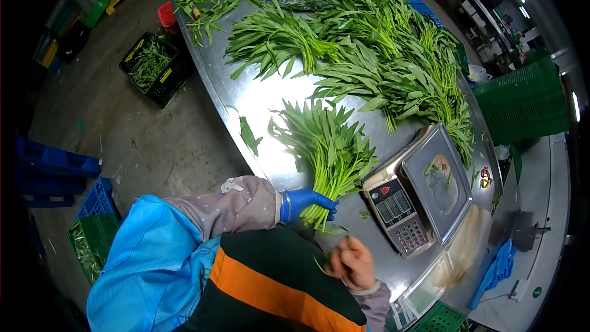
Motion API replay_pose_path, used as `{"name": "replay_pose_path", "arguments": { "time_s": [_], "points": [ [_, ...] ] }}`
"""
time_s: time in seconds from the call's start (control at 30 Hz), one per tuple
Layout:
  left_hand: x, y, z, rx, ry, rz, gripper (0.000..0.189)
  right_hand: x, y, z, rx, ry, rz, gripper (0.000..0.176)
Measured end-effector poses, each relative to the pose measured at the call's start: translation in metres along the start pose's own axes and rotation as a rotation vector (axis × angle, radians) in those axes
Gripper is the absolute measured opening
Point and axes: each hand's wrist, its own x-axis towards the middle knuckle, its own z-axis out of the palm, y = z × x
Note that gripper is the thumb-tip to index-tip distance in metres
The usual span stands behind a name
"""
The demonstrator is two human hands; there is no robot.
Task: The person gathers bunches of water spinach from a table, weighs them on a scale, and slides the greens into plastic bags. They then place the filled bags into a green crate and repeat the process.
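My left hand (pixel 307 203), in a blue glove, is wrapped round the lower stems of a bunch of leafy greens (pixel 326 154) with long narrow leaves, which look like water spinach. The leaves fan out away from me over the metal table, and the cut ends stick out below my fist. Close to those ends, my bare right hand (pixel 351 264) has its fingers curled together, with a thin green stem (pixel 321 266) showing beside them. Just right of the bunch stands a weighing scale (pixel 399 209) with scraps of leaf on its pan (pixel 437 178).
More greens (pixel 381 55) lie heaped across the far part of the metal table (pixel 258 92). Plastic film (pixel 461 246) lies near the scale. A black crate (pixel 153 67) of trimmings stands on the floor at left, and a green crate (pixel 522 98) stands at right.
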Motion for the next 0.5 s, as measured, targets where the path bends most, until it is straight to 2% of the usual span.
{"name": "replay_pose_path", "arguments": {
  "time_s": [0.07, 0.1, 0.13, 0.27, 0.3, 0.33, 0.37, 0.4, 0.43, 0.5],
  "points": [
    [0.004, -0.004, -0.007, -0.042, -0.06, 0.002, 0.031, -0.026, -0.026, -0.02, -0.062, -0.007, -0.187, 0.02],
    [0.004, -0.005, -0.009, -0.062, -0.09, 0.002, 0.031, -0.029, -0.041, -0.032, -0.332, 0.262, -0.217, 0.017],
    [0.002, -0.006, -0.009, -0.056, -0.094, 0.002, 0.031, -0.026, -0.045, -0.073, -0.948, 0.64, -0.251, 0.017],
    [-0.004, 0.001, 0.001, -0.064, -0.073, 0.019, 0.033, -0.011, -0.027, -0.072, -1.33, 0.821, -0.377, 0.025],
    [-0.006, 0.002, 0.003, -0.076, -0.051, 0.017, 0.033, -0.001, -0.022, -0.05, -0.962, 0.617, -0.231, 0.036],
    [-0.009, 0.004, 0.007, -0.091, -0.058, 0.006, 0.033, 0.008, -0.009, -0.043, -0.721, 0.438, -0.188, 0.047],
    [-0.011, 0.008, 0.011, -0.089, -0.051, 0.024, 0.033, 0.016, -0.003, -0.026, -0.601, 0.347, -0.131, 0.052],
    [-0.013, 0.011, 0.015, -0.088, -0.045, 0.042, 0.032, 0.027, 0.015, -0.031, -0.709, 0.373, -0.147, 0.053],
    [-0.013, 0.012, 0.019, -0.087, -0.04, 0.059, 0.032, 0.036, 0.021, -0.03, -0.772, 0.354, -0.078, 0.046],
    [-0.007, 0.012, 0.018, -0.125, -0.069, 0.105, 0.031, 0.045, 0.026, -0.026, -0.639, 0.322, -0.1, 0.039]
  ]
}}
